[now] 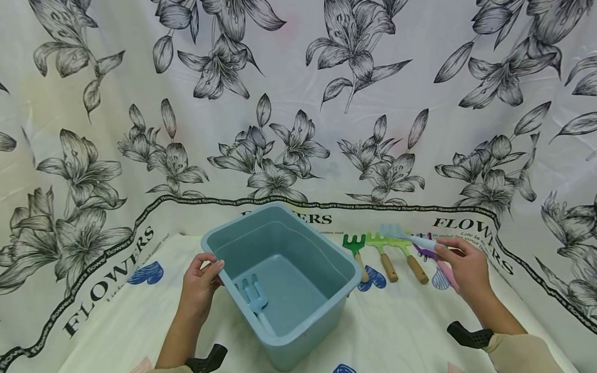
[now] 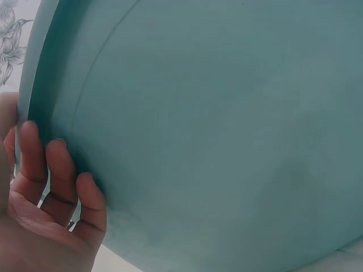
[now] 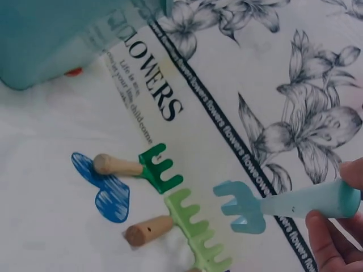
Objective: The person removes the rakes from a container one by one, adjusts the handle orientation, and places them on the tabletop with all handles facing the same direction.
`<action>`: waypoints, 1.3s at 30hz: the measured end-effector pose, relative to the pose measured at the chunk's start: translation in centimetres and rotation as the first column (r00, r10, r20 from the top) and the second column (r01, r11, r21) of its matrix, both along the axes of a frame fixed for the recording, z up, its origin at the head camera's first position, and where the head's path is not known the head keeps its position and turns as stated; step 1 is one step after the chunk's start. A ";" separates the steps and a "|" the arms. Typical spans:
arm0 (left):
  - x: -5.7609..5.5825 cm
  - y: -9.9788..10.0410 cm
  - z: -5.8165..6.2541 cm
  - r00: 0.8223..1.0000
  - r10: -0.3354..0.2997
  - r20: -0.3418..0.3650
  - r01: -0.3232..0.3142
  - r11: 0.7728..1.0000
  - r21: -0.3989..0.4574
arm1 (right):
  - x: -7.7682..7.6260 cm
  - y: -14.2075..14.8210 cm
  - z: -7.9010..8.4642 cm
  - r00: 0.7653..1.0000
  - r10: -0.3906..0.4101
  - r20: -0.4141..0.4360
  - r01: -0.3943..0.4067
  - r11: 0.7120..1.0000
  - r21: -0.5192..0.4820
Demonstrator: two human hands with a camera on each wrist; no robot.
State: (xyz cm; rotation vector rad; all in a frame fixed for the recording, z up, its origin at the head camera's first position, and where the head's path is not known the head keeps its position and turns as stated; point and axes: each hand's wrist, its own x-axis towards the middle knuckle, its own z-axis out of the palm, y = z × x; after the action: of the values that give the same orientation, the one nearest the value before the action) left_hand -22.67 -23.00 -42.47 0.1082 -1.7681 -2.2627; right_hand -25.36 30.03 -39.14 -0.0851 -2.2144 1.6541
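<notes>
My left hand [image 1: 201,284] grips the near left rim of a blue-grey plastic bin [image 1: 300,332], thumb at the rim's top; in the left wrist view several fingers [image 2: 61,170] lie against its outer wall. A light blue toy garden fork [image 1: 256,302] lies inside the bin, along its left side. My right hand [image 1: 468,269] pinches another light blue garden fork [image 3: 306,203] by its handle, tines pointing left. It is held above the toy rakes, to the right of the bin.
A dark green rake [image 1: 354,243], light green rakes [image 1: 377,240] with wooden handles and a purple rake [image 1: 421,250] lie right of the bin. A pink handle [image 1: 447,273] shows beside the right hand. Flower-printed cloth [image 1: 301,99] hangs behind; pale cloth [image 1: 397,332] covers the table.
</notes>
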 end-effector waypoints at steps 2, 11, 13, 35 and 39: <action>0.0 0.0 -0.1 1.000 0.008 -0.011 -0.008 1.000 -0.006 | 0.2 0.4 -0.3 0.998 -0.053 0.032 0.053 0.999 0.006; -0.1 0.4 -0.1 0.999 0.010 -0.037 -0.011 0.999 -0.033 | 0.2 2.3 -2.0 0.971 -0.227 0.081 0.229 0.973 -0.019; -0.1 0.4 -0.2 0.999 0.008 -0.038 -0.009 0.999 -0.039 | 0.1 2.8 -2.4 0.963 -0.255 0.094 0.259 0.965 -0.034; 0.0 0.0 -0.2 0.999 0.023 -0.026 -0.025 0.997 -0.076 | -0.5 6.8 -6.1 0.864 -0.461 0.200 0.475 0.880 -0.025; -0.2 0.2 -0.2 1.000 0.017 -0.011 -0.018 0.996 -0.083 | -0.6 7.9 -6.7 0.826 -0.519 0.221 0.534 0.845 -0.009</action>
State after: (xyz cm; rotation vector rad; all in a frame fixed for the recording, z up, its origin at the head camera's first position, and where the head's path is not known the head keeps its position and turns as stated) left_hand -22.87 -22.78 -42.72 0.0949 -1.8463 -2.1701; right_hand -25.93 37.93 -45.82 -0.8532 -2.0130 1.4485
